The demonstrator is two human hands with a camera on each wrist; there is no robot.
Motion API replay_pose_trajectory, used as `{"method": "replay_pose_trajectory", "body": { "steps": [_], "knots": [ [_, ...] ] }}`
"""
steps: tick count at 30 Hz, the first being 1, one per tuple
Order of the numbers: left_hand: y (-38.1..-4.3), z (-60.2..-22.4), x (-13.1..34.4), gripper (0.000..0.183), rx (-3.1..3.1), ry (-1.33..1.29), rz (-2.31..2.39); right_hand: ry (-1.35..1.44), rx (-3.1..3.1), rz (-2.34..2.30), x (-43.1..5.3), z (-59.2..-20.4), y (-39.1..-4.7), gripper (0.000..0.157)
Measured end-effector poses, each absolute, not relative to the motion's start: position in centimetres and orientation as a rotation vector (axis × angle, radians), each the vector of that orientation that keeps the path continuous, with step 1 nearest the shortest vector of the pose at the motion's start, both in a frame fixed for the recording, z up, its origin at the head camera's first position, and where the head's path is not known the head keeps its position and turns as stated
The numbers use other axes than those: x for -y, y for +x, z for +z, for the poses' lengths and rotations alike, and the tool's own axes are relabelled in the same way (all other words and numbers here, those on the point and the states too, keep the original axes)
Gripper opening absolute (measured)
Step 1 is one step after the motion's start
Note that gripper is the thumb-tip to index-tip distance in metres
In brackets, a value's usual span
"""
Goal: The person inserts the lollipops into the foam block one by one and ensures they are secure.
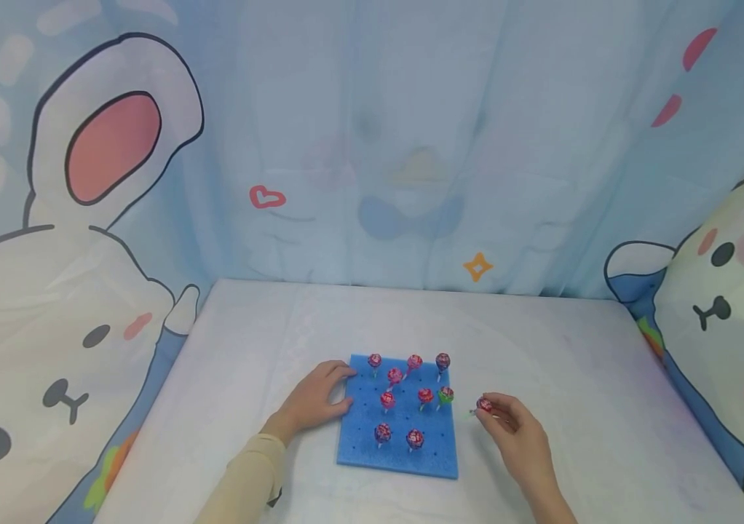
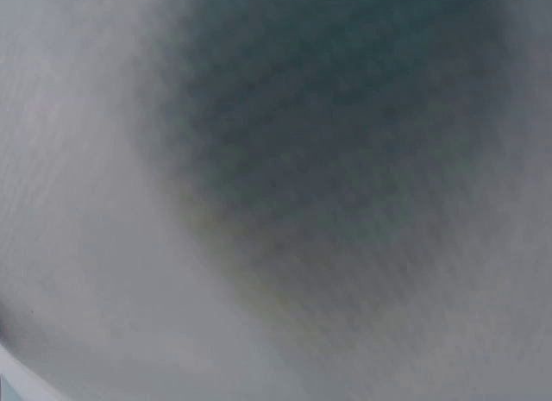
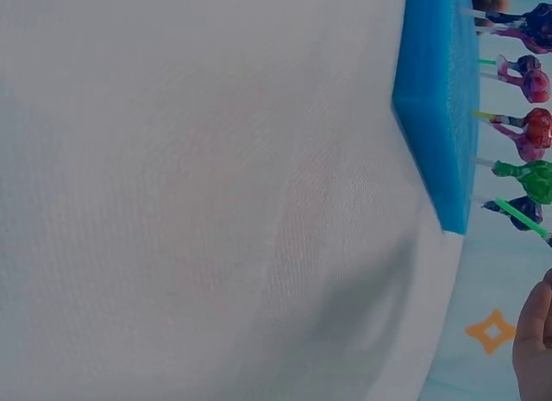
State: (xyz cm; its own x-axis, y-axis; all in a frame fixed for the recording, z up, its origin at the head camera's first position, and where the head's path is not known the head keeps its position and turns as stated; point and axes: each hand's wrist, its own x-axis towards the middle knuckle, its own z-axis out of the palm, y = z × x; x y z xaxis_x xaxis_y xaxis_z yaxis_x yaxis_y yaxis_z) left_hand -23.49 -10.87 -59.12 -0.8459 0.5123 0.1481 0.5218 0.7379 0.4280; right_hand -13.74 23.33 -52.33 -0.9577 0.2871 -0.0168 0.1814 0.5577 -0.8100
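Note:
A blue foam board [image 1: 359, 451] with small holes lies on the table, and several wrapped lollipops stand in it by their sticks. Among them are a green lollipop [image 1: 445, 395] near the right edge and a dark red one [image 1: 415, 439] at the front. My left hand [image 1: 311, 397] rests against the board's left edge, thumb and fingers spread. To the right of the board, my right hand [image 1: 516, 437] pinches a red lollipop [image 1: 484, 405] by its head, its green stick [image 3: 517, 218] pointing left toward the board. The left wrist view is a dark blur.
A white cloth [image 1: 267, 327] covers the table. Behind it hangs a light blue curtain [image 1: 359, 109] with cartoon animals printed on it. The right wrist view shows the board's thick side [image 3: 431, 116] and table cloth beside it.

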Motion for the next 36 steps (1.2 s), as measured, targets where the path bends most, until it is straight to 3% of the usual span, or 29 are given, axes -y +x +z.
{"method": "replay_pose_trajectory", "body": {
  "steps": [22, 36],
  "knots": [
    [-23.3, -58.8, 10.8, 0.052, 2.882, -0.876, -0.736, -0.301, 2.648, 1.688, -21.0, -51.8, -13.4, 0.033],
    [-23.3, -58.8, 10.8, 0.051, 2.877, -0.874, -0.722, -0.287, 2.714, 1.626, -20.9, -52.8, -13.4, 0.032]
  ]
}}
